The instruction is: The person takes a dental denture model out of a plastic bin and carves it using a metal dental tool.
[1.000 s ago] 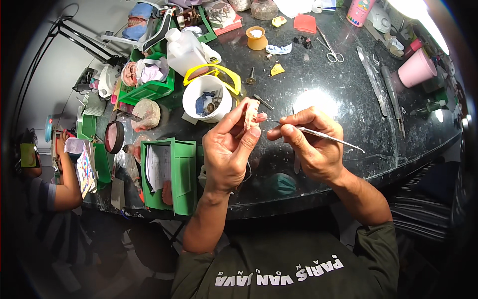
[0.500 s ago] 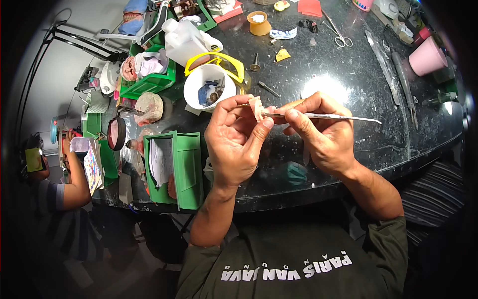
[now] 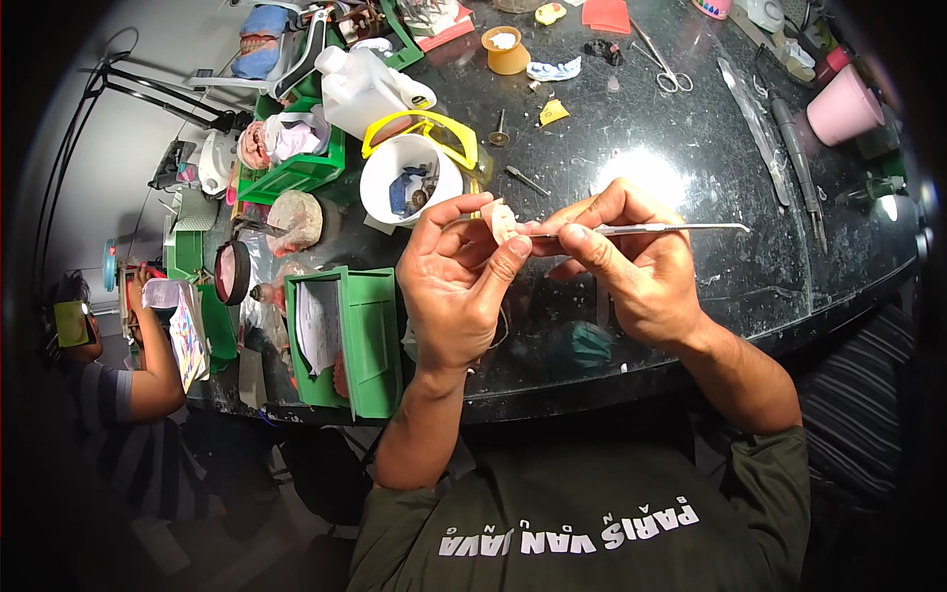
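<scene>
My left hand point(image 3: 446, 301) is closed around a small pink denture piece point(image 3: 501, 223), pinched between thumb and fingers, with pale teeth along one side. In my right hand point(image 3: 641, 276) a thin metal dental carving tool point(image 3: 676, 228) is gripped like a pen. Its far end, slightly bent, sticks out to the right past my hand. The other end points at the denture beside my left thumb; whether the tip touches it cannot be made out. Both hands are raised over the near middle of the black table point(image 3: 710, 331).
Left of my hands stand a white tub point(image 3: 372, 183) of small tools, yellow safety glasses point(image 3: 464, 138) and a green bin point(image 3: 375, 340) with papers. Scissors point(image 3: 674, 79), a handpiece point(image 3: 797, 158) and a pink cup point(image 3: 845, 111) lie further off. A co-worker point(image 3: 123, 395) sits at far left.
The denture piece has turned in my left fingers, so its toothed side shows more. Both hands have shifted slightly to the left, still holding the denture and the carving tool.
</scene>
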`<state>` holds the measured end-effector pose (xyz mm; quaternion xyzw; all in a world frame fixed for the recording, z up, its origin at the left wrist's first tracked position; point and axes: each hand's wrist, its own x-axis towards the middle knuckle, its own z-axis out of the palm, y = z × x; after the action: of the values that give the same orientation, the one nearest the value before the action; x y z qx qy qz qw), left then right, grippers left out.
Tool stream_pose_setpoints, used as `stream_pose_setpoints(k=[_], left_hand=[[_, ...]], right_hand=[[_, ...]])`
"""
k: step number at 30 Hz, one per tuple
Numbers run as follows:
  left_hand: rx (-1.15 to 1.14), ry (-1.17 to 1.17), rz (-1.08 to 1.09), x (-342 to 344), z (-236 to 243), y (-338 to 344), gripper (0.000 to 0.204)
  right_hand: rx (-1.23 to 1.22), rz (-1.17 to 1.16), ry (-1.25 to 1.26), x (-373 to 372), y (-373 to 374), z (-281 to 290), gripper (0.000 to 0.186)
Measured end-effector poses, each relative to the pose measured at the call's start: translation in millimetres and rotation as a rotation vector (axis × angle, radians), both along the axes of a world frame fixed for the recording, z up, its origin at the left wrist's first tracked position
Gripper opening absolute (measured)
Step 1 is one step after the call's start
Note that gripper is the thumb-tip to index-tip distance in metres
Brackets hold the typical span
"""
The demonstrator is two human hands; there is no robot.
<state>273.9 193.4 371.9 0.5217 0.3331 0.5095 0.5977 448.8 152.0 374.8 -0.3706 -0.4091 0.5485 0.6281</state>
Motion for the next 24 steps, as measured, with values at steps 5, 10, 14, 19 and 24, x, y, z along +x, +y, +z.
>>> stream_pose_setpoints(k=[5,10,14,19,24], left_hand=[[-0.045,-0.019,0.098,-0.2,7.2,-0.2,0.042],[0.011,0.06,0.06,-1.4,3.0,0.9,0.045],[-0.059,0.227,-0.193,-6.9,9.0,2.7,0.05],[-0.242,0.327,-0.327,-7.0,7.2,-2.0,0.041],[0.139,0.757,-0.242,-6.5,6.4,-1.3,0.026]], right_hand=[[-0.032,-0.011,0.129,-0.3,-2.5,3.1,0.018],[-0.016,-0.071,0.067,-4.2,0.5,1.1,0.019],[0.029,-0.315,-0.198,11.9,12.3,-3.2,0.02],[0.034,-0.385,-0.411,29.2,20.2,1.3,0.026],[0.098,-0.195,-1.148,34.6,11.9,2.0,0.026]])
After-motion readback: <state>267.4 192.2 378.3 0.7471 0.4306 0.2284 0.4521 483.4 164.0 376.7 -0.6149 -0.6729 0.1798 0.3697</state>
